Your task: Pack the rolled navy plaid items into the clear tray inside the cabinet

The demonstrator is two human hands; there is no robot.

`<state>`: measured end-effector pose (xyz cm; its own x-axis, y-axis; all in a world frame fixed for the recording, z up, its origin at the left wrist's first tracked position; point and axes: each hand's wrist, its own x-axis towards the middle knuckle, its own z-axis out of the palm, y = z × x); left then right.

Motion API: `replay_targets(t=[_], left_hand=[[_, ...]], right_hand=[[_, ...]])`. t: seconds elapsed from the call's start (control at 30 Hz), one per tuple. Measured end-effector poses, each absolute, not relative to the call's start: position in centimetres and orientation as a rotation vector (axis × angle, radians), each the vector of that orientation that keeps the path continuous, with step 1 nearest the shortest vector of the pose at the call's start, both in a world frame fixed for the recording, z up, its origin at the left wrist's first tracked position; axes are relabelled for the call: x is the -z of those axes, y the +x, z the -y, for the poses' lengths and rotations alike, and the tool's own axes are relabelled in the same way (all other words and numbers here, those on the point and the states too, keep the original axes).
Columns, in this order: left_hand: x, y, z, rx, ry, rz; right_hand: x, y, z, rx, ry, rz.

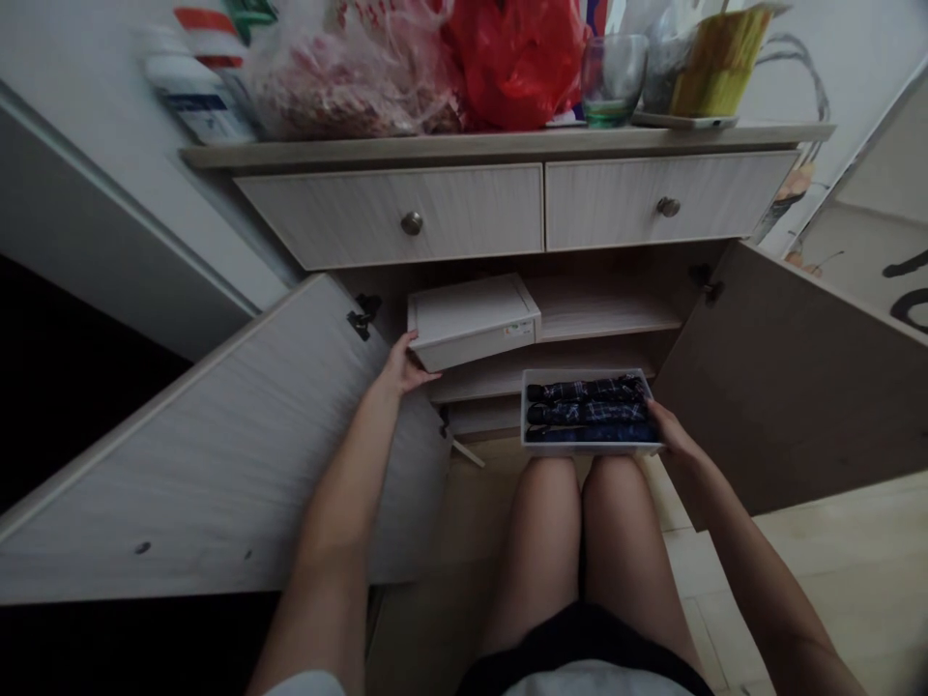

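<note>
I crouch before an open wooden cabinet [507, 155]. My left hand [403, 365] grips the lower left corner of a white box [471, 320] that juts out from the upper shelf. My right hand [671, 429] holds the right end of a white tray [589, 449], which rests at my knees in front of the lower shelf. In the tray lie three folded dark blue umbrellas [587, 412] side by side.
Both cabinet doors stand open: the left door [217, 445] and the right door [790, 387]. Two shut drawers [540, 208] sit above. On top stand plastic bags [435, 68], a glass [613, 77], bottles [192, 87] and a yellow packet [717, 63]. Wooden floor lies to the right.
</note>
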<state>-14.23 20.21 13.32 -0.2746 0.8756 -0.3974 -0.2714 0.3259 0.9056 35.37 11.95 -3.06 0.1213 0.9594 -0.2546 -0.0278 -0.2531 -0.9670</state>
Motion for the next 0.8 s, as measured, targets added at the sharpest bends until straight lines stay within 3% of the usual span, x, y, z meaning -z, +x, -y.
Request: replay_targets(t=[0.33,0.8], left_hand=[[-12.3,-16.4,-14.6,-1.254,0.624,-1.461],[-12.3,-14.0,-13.2,-1.192,0.616,-1.341]], right_hand=[[1.0,40.7,-10.4,-1.293,-1.522,0.610],[-8.3,40.5,-18.3,-1.238,-1.509,0.704]])
